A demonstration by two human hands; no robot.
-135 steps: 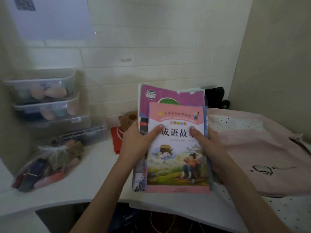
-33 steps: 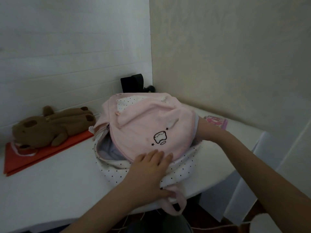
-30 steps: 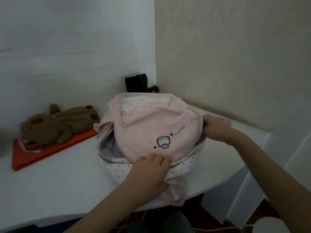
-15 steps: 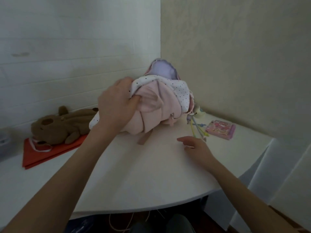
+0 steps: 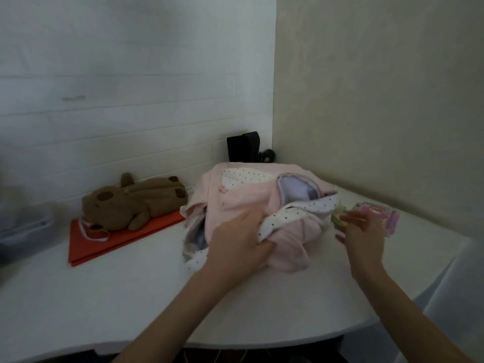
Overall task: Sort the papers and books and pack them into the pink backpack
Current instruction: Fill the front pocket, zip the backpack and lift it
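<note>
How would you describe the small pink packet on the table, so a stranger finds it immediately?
Look at the white table near the beige right wall. Beyond the right hand, right of the pink backpack, lies the small pink packet: flat, bright, far smaller.

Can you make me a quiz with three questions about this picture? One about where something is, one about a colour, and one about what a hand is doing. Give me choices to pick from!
1. Where does the brown plush toy lie?
A. on the red folder
B. inside the backpack
C. on the floor

2. What colour are the dots on the white part of the pink backpack?
A. green
B. dark
C. yellow

3. What is the left hand doing?
A. hanging at the side
B. lifting the plush toy
C. gripping the backpack's cloth

Answers:
1 A, the toy rests on top of the red folder on the table.
2 B, small dark dots speckle the white cloth.
3 C, its fingers are curled round a fold of dotted cloth.
</note>
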